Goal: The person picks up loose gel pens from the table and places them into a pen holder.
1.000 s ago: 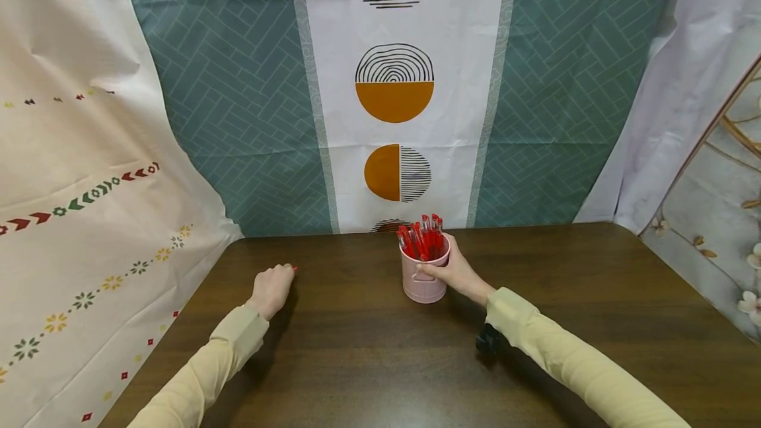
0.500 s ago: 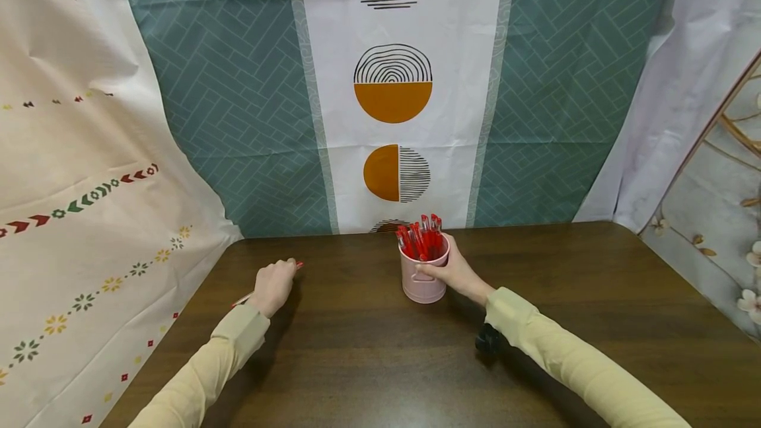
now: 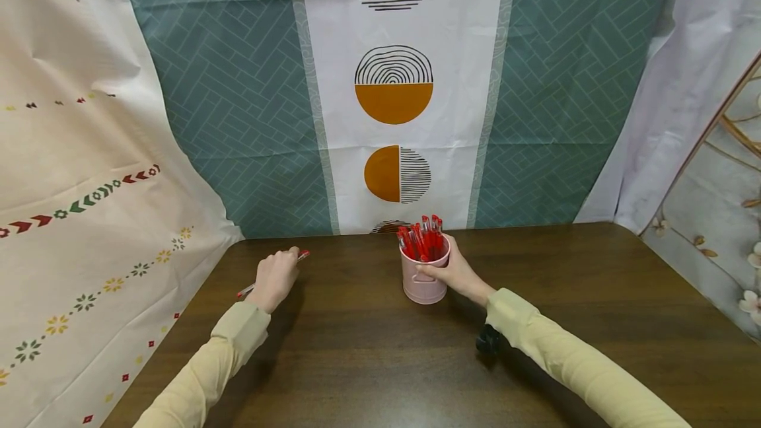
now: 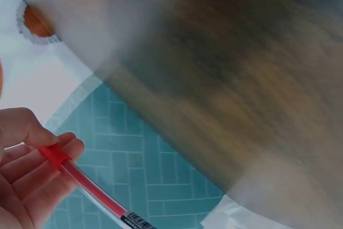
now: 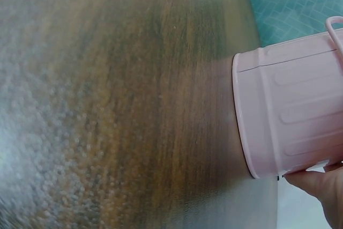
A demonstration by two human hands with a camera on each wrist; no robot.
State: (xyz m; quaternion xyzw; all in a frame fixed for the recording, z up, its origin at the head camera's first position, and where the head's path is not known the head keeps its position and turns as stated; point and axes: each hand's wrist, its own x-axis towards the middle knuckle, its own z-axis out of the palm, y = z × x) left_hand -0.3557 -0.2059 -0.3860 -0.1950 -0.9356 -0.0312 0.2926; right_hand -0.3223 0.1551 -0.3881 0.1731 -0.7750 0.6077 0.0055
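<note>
My left hand (image 3: 277, 279) is at the table's left side, pinching a red-and-clear gel pen (image 4: 95, 185) at its red end. In the left wrist view the thumb (image 4: 27, 127) presses that red part against the fingers. The head view shows the pen's two ends poking out on either side of the hand. Toward the back of the table, my right hand (image 3: 456, 271) grips the side of a pink metal bucket (image 3: 423, 286) with a small handle. Several red pens (image 3: 422, 240) stand in the bucket, their lower parts hidden. The right wrist view shows the bucket's ribbed wall (image 5: 300, 105).
A dark brown wooden table (image 3: 368, 362) fills the foreground. Close to the right forearm lies a small black object (image 3: 489, 340), its kind unclear. Patterned cloths hang around the table, including a teal and white curtain (image 3: 238, 84) behind and a cream cloth (image 3: 77, 183) at left.
My left hand has risen slightly in the head view, and the pen has turned so that more of it shows on both sides. The right hand and the bucket stay in place.
</note>
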